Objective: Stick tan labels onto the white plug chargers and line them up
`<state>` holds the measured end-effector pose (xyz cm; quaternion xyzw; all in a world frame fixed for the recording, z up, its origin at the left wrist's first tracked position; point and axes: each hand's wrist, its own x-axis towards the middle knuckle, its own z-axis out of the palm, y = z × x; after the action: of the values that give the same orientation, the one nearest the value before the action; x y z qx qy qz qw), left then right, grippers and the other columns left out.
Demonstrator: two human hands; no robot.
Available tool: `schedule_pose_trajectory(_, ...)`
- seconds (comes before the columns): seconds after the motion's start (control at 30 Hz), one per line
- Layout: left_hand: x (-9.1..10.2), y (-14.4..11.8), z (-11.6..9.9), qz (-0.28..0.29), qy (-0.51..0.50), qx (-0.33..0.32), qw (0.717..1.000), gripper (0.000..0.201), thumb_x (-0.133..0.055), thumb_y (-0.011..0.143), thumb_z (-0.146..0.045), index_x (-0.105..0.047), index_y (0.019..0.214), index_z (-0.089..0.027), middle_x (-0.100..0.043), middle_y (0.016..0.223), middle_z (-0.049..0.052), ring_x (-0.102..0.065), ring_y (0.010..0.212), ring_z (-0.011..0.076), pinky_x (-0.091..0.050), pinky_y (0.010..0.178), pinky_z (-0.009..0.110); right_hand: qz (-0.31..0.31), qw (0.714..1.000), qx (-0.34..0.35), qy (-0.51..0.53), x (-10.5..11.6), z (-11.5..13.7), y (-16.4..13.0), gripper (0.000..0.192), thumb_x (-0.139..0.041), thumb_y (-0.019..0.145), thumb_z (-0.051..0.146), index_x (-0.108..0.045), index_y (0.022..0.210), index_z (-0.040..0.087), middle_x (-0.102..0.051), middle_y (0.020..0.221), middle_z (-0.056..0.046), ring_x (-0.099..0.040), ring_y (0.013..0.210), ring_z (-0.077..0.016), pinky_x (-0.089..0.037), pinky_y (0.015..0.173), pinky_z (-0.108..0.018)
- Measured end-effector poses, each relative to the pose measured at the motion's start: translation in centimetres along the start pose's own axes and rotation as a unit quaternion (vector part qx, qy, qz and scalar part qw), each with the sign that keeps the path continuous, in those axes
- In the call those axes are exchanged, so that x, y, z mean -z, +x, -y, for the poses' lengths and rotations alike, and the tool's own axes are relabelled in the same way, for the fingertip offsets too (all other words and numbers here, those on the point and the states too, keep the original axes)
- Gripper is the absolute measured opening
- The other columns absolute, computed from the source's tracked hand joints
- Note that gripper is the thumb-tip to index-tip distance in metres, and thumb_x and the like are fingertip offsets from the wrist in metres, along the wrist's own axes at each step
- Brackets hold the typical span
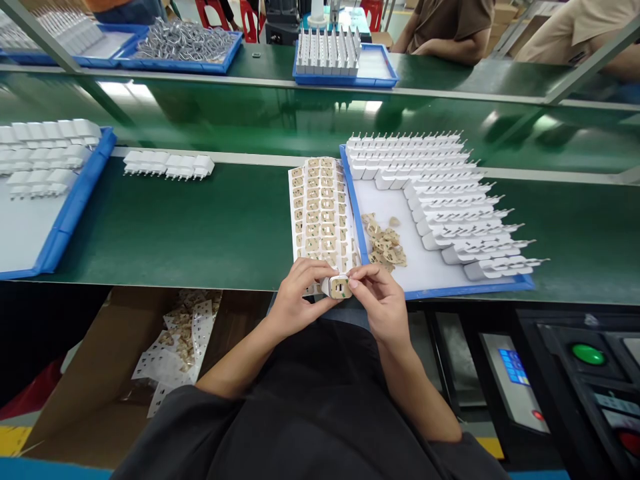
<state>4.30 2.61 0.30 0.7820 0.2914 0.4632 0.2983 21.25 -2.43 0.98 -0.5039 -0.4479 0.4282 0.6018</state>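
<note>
At the near edge of the green bench [200, 227], the white charger plug [337, 287] sits between both hands. Left hand [295, 300] clamps its left end; right hand [383, 303] pinches its right side, just below the label sheet [320, 207].

A green button [589, 354] sits beside a blue screen [513, 366]
</note>
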Motion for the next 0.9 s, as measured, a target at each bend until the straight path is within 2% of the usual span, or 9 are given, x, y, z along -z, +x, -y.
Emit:
schedule_pose_trajectory(0.4, 0.0, -0.2, -0.2, -0.011, 0.024, -0.011, 1.0, 0.031, -0.078, 0.082, -0.02, -0.065, 0.109, -0.022, -0.069, 0.101, 0.007, -0.063, 0.097, 0.0214, -0.052, 0.086, 0.036, -0.025, 0.996, 0.04, -0.08, -0.8, -0.1, -0.5, 0.007, -0.07, 0.088, 0.024, -0.063, 0.09, 0.024, -0.063, 0.088, 0.0, -0.062, 0.086, -0.0159, -0.051, 0.081, -0.031)
schedule_pose_trajectory(0.6, -0.3, -0.7, 0.1, -0.029, 0.022, -0.02, 0.999, 0.034, -0.079, 0.08, -0.018, -0.063, 0.109, -0.022, -0.067, 0.1, 0.006, -0.063, 0.096, 0.0202, -0.053, 0.084, 0.035, -0.069, 0.975, 0.116, -0.174, -1.6, -0.1, -0.6, 0.008, -0.068, 0.088, 0.02, -0.062, 0.091, 0.024, -0.059, 0.09, -0.001, -0.06, 0.085, -0.0155, -0.052, 0.076, -0.03)
schedule_pose_trajectory(0.7, -0.4, -0.8, 0.2, -0.045, 0.01, -0.026, 0.999, 0.037, -0.081, 0.079, -0.018, -0.061, 0.109, -0.023, -0.067, 0.1, 0.006, -0.063, 0.095, 0.0202, -0.053, 0.083, 0.036, -0.087, 0.986, 0.087, -0.112, -1.5, -0.2, -0.3, 0.011, -0.065, 0.09, 0.022, -0.062, 0.1, 0.026, -0.056, 0.102, -0.003, -0.062, 0.091, -0.0161, -0.055, 0.073, -0.028)
schedule_pose_trajectory(0.83, -0.7, -0.7, 0.2, -0.07, 0.02, -0.04, 0.997, 0.037, -0.08, 0.08, -0.017, -0.058, 0.11, -0.023, -0.065, 0.099, 0.005, -0.062, 0.094, 0.0192, -0.053, 0.081, 0.035, 0.008, 1.0, 0.023, 0.012, -1.3, -0.4, -0.1, 0.014, -0.064, 0.091, 0.025, -0.064, 0.105, 0.027, -0.061, 0.108, -0.004, -0.063, 0.106, -0.0191, -0.055, 0.085, -0.031)
schedule_pose_trajectory(0.9, -0.9, -0.6, 0.1, -0.083, 0.04, -0.059, 0.994, 0.037, -0.079, 0.081, -0.017, -0.058, 0.11, -0.023, -0.064, 0.099, 0.005, -0.062, 0.093, 0.0186, -0.053, 0.081, 0.035, 0.02, 0.999, 0.01, 0.043, -1.6, -0.4, -0.1, 0.014, -0.066, 0.088, 0.024, -0.066, 0.102, 0.027, -0.063, 0.108, -0.004, -0.061, 0.111, -0.0199, -0.054, 0.091, -0.033)
